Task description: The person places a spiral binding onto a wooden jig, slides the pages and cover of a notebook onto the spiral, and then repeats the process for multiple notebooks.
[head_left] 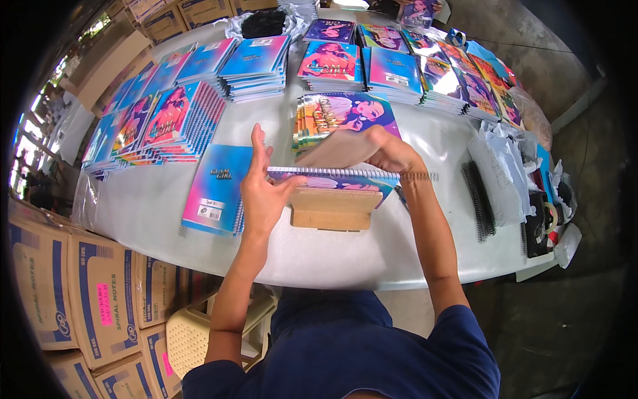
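A spiral notebook (345, 181) stands in front of me with its coil along the top, against a brown board block (332, 209). The wire coil (422, 177) sticks out past the notebook's right end, below my right wrist. My left hand (262, 189) is at the left end, fingers stretched upward and apart, thumb lying against the notebook's front. Above the coil, my right hand (392, 151) has its fingers closed on a greyish-brown sheet (339, 149), blurred by motion; it looks like the notebook's back cover. Behind is a fanned stack of colourful notebooks (352, 114).
Blue-pink notebooks (214, 186) lie left of my left hand. More notebook stacks (256, 63) line the table's (266, 120) far and left sides. Loose black coils (478, 199) and plastic wrapping (502, 166) lie right. Cartons (100, 292) and a cream stool (193, 339) stand below left.
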